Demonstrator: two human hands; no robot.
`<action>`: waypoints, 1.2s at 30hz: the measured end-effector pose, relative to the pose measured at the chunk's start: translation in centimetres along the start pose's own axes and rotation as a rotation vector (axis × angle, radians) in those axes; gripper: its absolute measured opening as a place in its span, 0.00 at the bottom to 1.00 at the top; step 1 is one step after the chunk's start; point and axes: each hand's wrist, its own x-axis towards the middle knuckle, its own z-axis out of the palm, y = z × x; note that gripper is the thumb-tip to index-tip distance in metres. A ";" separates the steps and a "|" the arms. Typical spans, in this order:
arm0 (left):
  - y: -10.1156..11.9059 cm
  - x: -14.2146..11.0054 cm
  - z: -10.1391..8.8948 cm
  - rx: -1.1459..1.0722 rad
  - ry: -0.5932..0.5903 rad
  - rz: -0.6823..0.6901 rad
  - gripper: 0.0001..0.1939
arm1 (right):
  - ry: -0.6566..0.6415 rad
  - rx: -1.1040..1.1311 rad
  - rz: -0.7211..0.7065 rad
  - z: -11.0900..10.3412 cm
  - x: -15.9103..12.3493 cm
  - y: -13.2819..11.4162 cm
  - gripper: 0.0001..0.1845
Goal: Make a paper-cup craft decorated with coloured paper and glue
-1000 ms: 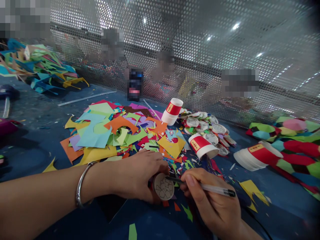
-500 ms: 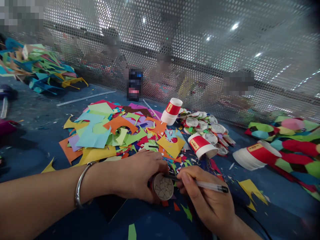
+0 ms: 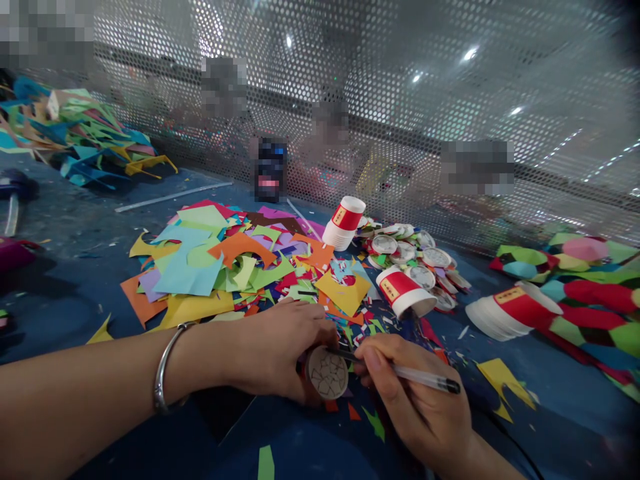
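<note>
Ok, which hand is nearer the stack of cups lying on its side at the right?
Right. The right hand is to the near left of the stack of cups, apart from it; the left hand is farther off to its left.

Cup [image 3: 329, 375]: pale round end facing up, dark-lined. Pen [image 3: 424, 377]: clear barrel, slanted, tip apparently at the cup's edge.

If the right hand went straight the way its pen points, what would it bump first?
Probably the round piece in the left hand: the pen in the right hand has its tip about at the piece's edge, with the left hand just beyond. I can't tell whether the tip touches.
</note>
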 end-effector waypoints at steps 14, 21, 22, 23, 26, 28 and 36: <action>0.1 -0.1 -0.2 -0.034 -0.009 -0.001 0.24 | -0.053 -0.098 -0.125 0.0 0.5 -0.4 0.10; -0.1 -0.2 -0.2 -0.039 0.000 0.004 0.24 | -0.009 -0.140 -0.157 -0.2 0.5 -0.7 0.10; -0.1 -0.1 -0.2 -0.041 0.002 0.010 0.24 | -0.008 -0.145 -0.157 -0.2 0.5 -0.8 0.10; -0.1 -0.1 -0.2 -0.043 0.004 0.015 0.24 | -0.011 -0.146 -0.156 -0.3 0.5 -0.8 0.10; -0.2 -0.1 -0.2 -0.044 0.004 0.012 0.25 | 0.000 -0.153 -0.150 -0.5 0.4 -0.8 0.10; -0.2 -0.1 -0.2 -0.042 0.002 0.003 0.26 | 0.017 -0.173 -0.154 -0.6 0.3 -0.8 0.09; 0.0 -0.2 -0.2 -0.049 0.001 -0.040 0.26 | -0.014 -0.138 -0.114 -0.4 -0.1 -0.7 0.11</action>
